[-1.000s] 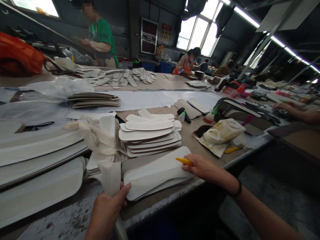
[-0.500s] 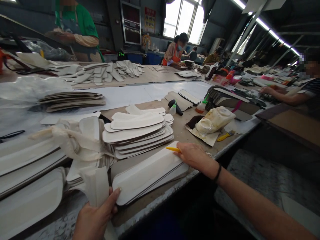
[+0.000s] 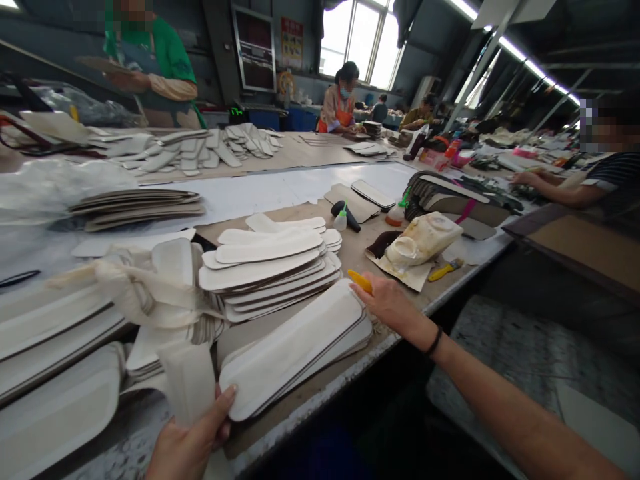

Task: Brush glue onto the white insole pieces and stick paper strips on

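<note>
White panels (image 3: 295,347) lie between both hands (image 3: 193,430) (image 3: 387,303); bare tabletop (image 3: 278,411) borders the near edge (image 3: 320,399).

There are two green-tipped bottles (image 3: 341,220), one yellow-handled brush (image 3: 441,271), one yellow tool (image 3: 360,281) and one black wristband (image 3: 435,341).

Dark grey back wall (image 3: 310,67), tall multi-pane window (image 3: 360,40), very bright. Red-and-yellow poster (image 3: 292,43) left of it. Tube lights (image 3: 515,53) overhead right. Long worktop (image 3: 260,187), paper-covered.

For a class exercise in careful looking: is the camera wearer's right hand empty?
No, the right hand holds a yellow tool, which sticks out from its grip near one end of the white panel.
</note>
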Demonstrator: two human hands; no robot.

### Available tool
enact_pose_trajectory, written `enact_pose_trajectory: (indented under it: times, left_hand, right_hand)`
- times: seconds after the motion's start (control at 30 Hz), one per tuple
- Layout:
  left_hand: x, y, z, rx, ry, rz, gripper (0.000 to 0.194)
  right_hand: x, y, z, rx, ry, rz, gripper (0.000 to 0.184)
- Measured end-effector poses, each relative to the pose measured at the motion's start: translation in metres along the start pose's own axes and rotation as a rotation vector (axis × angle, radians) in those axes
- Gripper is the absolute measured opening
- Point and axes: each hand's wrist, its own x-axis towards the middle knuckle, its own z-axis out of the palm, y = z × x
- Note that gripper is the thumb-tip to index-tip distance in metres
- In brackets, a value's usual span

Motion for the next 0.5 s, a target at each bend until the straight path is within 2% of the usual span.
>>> enact_pose_trajectory:
  times: [0.07, 0.2, 0.27, 0.37, 0.43, 0.5]
  left_hand:
    - [-0.006, 0.003, 0.001, -0.021, 0.022, 0.042, 0.048]
    - [-0.016, 0.012, 0.0, -0.031, 0.031, 0.078, 0.038]
    - [-0.022, 0.019, -0.001, -0.049, 0.002, 0.07, 0.036]
    - [-0.031, 0.029, -0.004, -0.121, -0.053, 0.051, 0.036]
    - [-0.033, 0.032, -0.006, -0.163, -0.085, 0.038, 0.036]
    - [-0.034, 0.032, -0.01, -0.196, -0.123, 0.005, 0.036]
  right_hand:
    - [-0.006, 0.004, -0.003, 0.107, 0.034, 0.055, 0.028]
    - [-0.016, 0.005, -0.009, 0.363, -0.016, 0.069, 0.032]
    - [-0.02, 0.001, -0.01, 0.502, -0.084, 0.087, 0.034]
    - [-0.025, -0.006, -0.01, 0.8, -0.211, 0.199, 0.036]
    - [-0.028, -0.01, -0.011, 0.965, -0.235, 0.264, 0.037]
    - [-0.032, -0.012, -0.012, 1.039, -0.228, 0.293, 0.038]
